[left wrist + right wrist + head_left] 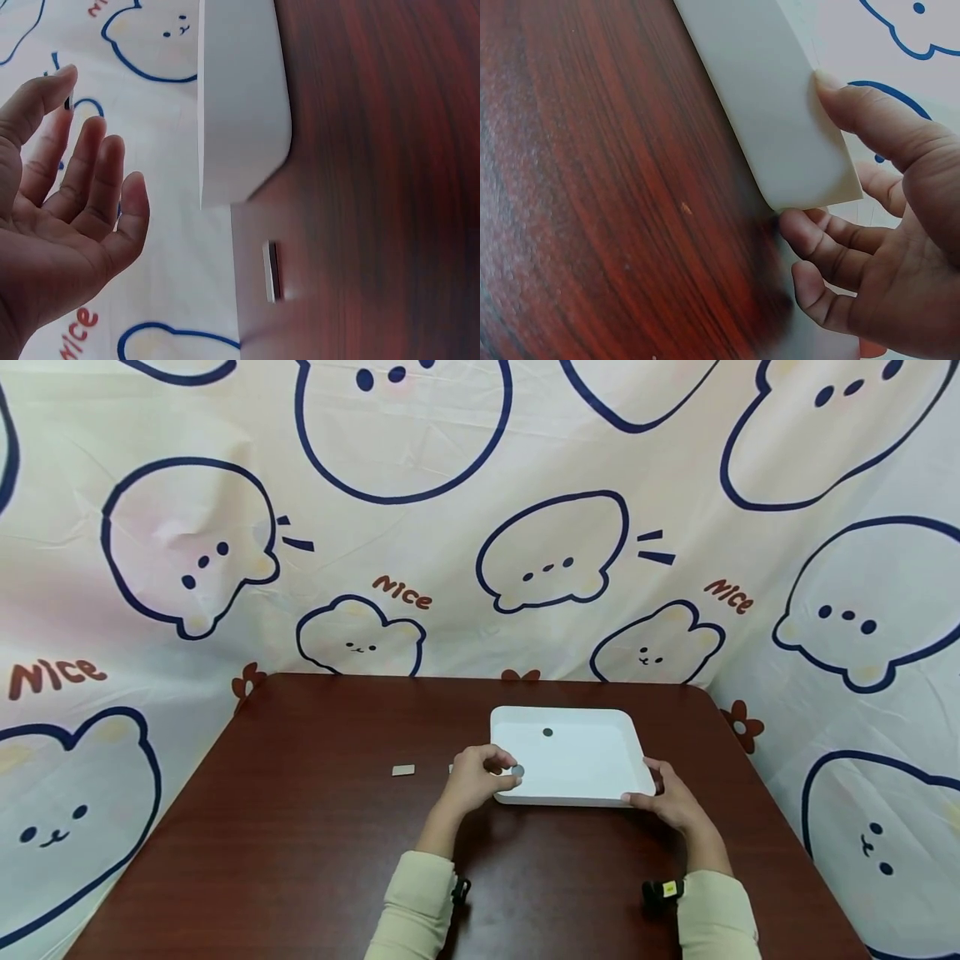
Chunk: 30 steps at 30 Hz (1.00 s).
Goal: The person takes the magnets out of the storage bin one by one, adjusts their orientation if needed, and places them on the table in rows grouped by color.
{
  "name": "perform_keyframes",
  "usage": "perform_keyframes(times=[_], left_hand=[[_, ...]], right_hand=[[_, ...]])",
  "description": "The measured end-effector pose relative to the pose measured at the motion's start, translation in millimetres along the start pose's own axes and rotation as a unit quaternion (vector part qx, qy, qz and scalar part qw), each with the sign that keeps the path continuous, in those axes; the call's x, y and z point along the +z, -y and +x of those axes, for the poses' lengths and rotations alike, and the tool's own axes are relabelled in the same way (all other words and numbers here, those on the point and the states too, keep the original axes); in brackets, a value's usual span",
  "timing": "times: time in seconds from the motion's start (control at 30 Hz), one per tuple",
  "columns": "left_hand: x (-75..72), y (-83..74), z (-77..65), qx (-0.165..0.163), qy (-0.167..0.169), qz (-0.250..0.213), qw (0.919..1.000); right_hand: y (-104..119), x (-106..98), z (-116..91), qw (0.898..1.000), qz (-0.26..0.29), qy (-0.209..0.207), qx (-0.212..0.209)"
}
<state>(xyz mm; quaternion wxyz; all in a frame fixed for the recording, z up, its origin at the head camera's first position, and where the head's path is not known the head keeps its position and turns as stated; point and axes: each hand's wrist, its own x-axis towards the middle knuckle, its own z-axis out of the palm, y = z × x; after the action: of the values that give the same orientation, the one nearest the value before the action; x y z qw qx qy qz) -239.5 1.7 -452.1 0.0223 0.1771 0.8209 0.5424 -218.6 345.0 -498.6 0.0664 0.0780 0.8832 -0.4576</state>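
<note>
A white shallow rectangular tray (581, 760) lies on the table, with a small dark round disc (547, 732) on its floor near the back. Over the tray's left edge, my left hand (480, 774) pinches a small grey round disc (517, 770) between thumb and forefinger. In the left wrist view that disc (68, 101) appears edge-on as a thin dark sliver, and the other fingers are loosely curved. My right hand (672, 795) grips the tray's near right corner. The right wrist view shows its thumb on the rim and fingers at the tray wall (772, 112).
Left of the tray lies a small light rectangular piece (403, 770). Another small piece (451, 768) is mostly hidden behind my left hand. The brown wooden table (300, 860) meets a cartoon-printed cloth (450, 543) at its back and sides.
</note>
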Motion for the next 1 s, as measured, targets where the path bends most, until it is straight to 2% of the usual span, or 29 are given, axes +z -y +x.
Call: perform_keyframes(times=[0.3,0.6,1.0], left_hand=[[-19.4,18.6,-14.7,0.001,-0.007,0.006,1.0],[-32.2,36.7,-23.6,-0.018,-0.013,0.013,0.9997],[-46.2,54.5,-27.6,-0.066,-0.011,0.026,0.9974]], right_hand=[[-0.5,2.5,0.1,1.0,0.0,0.003,-0.003],[0.1,4.2,-2.5,1.0,0.004,0.007,0.002],[1.1,-1.8,-1.8,1.0,-0.004,0.011,-0.004]])
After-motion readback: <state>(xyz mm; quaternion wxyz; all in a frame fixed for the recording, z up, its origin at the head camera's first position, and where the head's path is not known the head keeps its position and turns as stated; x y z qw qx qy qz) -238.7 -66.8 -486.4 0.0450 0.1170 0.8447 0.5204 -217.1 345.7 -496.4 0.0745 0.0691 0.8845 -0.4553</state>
